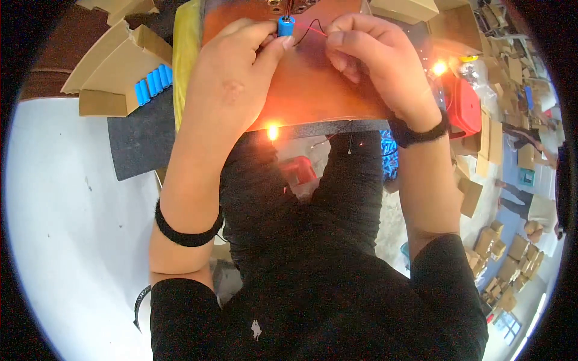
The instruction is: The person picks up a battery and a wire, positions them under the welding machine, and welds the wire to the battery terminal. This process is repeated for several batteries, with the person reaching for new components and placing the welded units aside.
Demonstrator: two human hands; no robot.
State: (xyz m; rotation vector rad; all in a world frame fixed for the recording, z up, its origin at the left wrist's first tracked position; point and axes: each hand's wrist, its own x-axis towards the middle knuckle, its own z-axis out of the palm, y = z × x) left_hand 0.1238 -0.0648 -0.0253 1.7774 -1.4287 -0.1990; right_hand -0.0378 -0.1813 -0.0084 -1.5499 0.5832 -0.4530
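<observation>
Between the thumb and fingers of my left hand [232, 78] is a blue battery cell [286, 29], standing upright with its end facing the far side. Thin dark metal prongs [288, 7] come down from the top edge at that end of the cell; whether they touch it I cannot tell. My right hand [373, 51] is closed in a pinch on a thin red wire [317, 31]. Beside it a black wire [306, 35] loops back toward the cell. Both hands are over an orange-brown work board [325, 96].
At the left, a cardboard box [114, 78] holds several blue cells [155, 83]. A red plastic container [466, 108] stands right of the board. Many small blue pieces [389, 153] lie below its edge. Bright orange glints show near the board. Further right are cartons and another person.
</observation>
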